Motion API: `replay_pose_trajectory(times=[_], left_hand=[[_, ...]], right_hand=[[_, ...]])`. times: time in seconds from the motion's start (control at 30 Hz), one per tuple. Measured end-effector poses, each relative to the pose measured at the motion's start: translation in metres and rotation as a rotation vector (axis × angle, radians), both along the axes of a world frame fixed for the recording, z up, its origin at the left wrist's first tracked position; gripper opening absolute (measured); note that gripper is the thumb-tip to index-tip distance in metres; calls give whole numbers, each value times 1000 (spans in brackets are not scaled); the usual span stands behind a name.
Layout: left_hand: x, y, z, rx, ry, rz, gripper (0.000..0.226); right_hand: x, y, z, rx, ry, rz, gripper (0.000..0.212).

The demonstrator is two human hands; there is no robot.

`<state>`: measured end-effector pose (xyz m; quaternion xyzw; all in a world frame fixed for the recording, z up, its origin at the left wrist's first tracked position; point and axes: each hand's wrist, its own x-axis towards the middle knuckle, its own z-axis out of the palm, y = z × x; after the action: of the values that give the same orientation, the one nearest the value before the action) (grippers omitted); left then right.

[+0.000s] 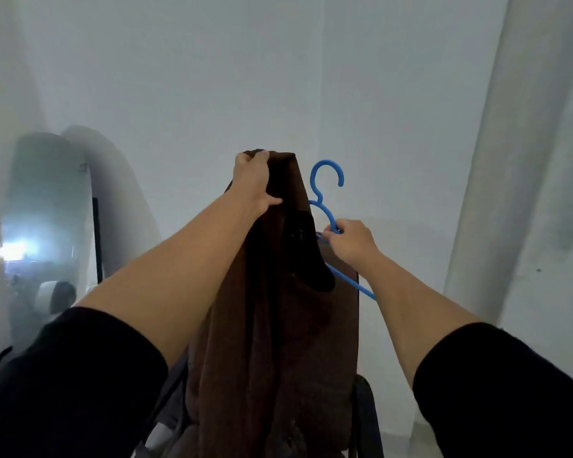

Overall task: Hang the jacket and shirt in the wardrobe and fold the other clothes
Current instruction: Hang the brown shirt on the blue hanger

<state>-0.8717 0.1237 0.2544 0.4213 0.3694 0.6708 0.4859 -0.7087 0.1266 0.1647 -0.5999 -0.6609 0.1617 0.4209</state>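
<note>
While held up: jacket [278, 309] btwn fingers [262, 157] (L).

The left half of the blue hanger [328, 206] is hidden behind the brown garment [278, 309], whose lower end is cut off by the bottom edge. The mirror [47, 226] reflection is blurred by glare.

Single view only, taken from a head-worn wide-angle cam. It is aimed forward, twd a plain white wall [212, 77], w/ both outstretched forearms seen from close behind and above. Edges are bent by the lens; no 2nd view is given.
</note>
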Motion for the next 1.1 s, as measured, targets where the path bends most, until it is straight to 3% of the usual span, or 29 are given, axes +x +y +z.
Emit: replay_pose_trajectory(times=[0.1,0.23,0.4,0.47,0.53,0.6,0.7,0.77,0.9,0.93,1.1], left_hand=[[-14,7,-9,0,54,97,7],[-24,5,-19,8,53,101,11],[-31,-4,0,69,71,51,13],[-36,-8,13,104,65,13,15],[-44,-9,23,131,57,-3,16],[-54,-7,28,152,72,15,16],[-67,0,19,179,225,109,15],[-76,6,1,242,417,150,27],[-82,14,-38,290,1064,98,69],[-80,15,-46,308,1126,147,73],[-54,18,-73,388,931,228,89]], right_hand=[[1,8,14,13,76,19,17],[-13,8,20,21,155,83,12],[-40,8,1,-96,48,133,61],[-50,10,-5,-89,103,133,54],[-57,13,-4,-51,61,82,28],[-61,13,1,-5,29,22,29],[-62,12,12,25,170,48,32],[-62,8,22,19,255,79,30],[-67,4,38,38,211,96,28],[-69,4,39,34,191,93,27],[-76,5,29,-28,148,28,28]])
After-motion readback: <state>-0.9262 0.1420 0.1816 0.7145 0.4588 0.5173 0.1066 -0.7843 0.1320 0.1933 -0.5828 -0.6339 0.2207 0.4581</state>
